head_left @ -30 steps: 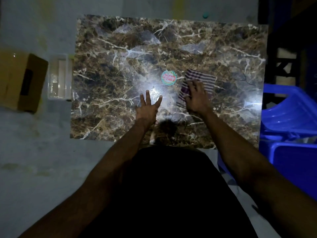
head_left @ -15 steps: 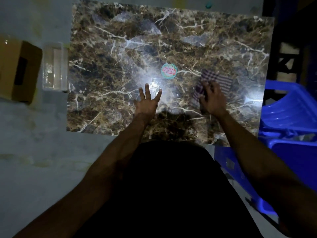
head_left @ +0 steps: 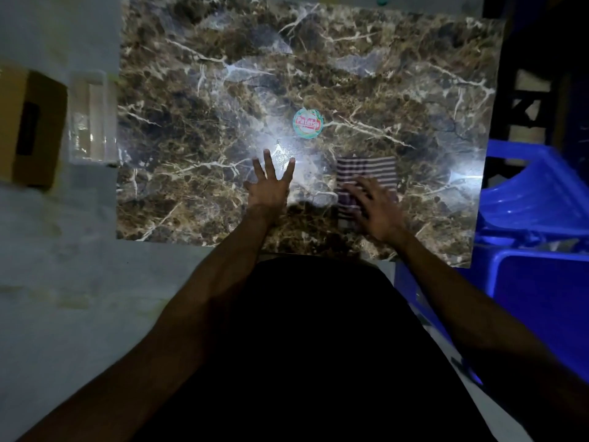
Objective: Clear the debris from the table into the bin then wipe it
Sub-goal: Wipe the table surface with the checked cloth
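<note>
The desk (head_left: 197,90) has a glossy top in a brown marble pattern with pale veins, and a bright glare sits near its middle. A round sticker (head_left: 308,122) with red lettering on a teal and white ground lies flat at the centre of the top.

The cloth (head_left: 366,170) is a folded rectangle with thin purple and white stripes. It lies flat on the desk toward the near edge, right of centre, and just nearer than the sticker. Its far half shows clearly; its near part is under the right hand (head_left: 376,208).

The right hand presses down on the cloth with straight, slightly spread fingers, palm flat, its grip open over the fabric rather than curled round it. The hand is somewhat blurred.

The left hand (head_left: 269,189) rests palm down on the bare desk near the near edge, left of the cloth and apart from it, fingers straight and fanned wide, holding nothing.

Beyond the desk's left edge a clear plastic container (head_left: 90,122) stands on the floor, with a cardboard box (head_left: 28,129) farther left. Blue plastic chairs (head_left: 535,199) stand off the right edge.
</note>
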A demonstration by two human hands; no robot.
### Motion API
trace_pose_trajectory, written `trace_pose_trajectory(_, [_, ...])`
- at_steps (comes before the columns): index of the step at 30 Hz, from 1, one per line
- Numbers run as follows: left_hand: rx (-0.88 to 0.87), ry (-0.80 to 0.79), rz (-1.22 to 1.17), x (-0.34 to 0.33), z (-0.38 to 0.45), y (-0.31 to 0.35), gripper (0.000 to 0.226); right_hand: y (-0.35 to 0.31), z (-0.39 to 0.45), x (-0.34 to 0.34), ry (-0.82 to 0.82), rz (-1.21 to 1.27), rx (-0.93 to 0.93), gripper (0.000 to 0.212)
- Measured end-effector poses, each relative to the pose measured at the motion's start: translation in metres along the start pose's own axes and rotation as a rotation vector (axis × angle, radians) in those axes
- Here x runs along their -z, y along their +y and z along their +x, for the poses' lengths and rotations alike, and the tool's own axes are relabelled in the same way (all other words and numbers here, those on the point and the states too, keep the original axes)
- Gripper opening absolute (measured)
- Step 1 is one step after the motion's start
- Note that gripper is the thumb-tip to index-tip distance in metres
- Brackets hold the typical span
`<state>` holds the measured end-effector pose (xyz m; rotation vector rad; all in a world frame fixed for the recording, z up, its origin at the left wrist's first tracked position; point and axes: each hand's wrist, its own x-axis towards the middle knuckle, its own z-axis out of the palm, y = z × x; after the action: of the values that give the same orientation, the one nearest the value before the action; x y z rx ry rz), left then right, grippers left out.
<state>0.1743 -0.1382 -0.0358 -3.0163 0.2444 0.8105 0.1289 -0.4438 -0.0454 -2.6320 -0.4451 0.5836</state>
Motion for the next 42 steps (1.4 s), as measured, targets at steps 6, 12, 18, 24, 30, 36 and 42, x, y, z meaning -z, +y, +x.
trace_pose_trajectory(6, [0.004,-0.047,0.003,0.004,0.002,0.002,0.078,0.023,0.053,0.031,0.120,0.033,-0.252,0.065])
trace_pose_trajectory(12, [0.004,-0.068,0.002,0.009,-0.001,0.002,0.075,-0.039,0.081,0.002,0.102,0.013,-0.144,0.062])
trace_pose_trajectory(18, [0.018,-0.072,-0.010,0.013,-0.004,0.006,0.073,-0.021,-0.024,-0.017,-0.057,-0.040,0.115,0.059])
trace_pose_trajectory(24, [0.060,-0.085,0.020,0.018,-0.023,0.027,0.087,0.044,-0.043,0.008,0.097,0.023,-0.117,0.059])
trace_pose_trajectory(30, [0.135,-0.144,-0.134,0.001,-0.044,0.071,0.099,0.000,-0.004,-0.015,0.079,0.028,-0.055,0.060])
trace_pose_trajectory(36, [0.027,-0.117,-0.148,-0.018,-0.069,0.084,0.097,0.026,-0.074,-0.032,0.032,-0.068,0.258,0.052])
trace_pose_trajectory(42, [-0.023,-0.117,-0.156,-0.026,-0.086,0.086,0.106,0.056,-0.083,-0.020,0.175,0.029,-0.124,0.062])
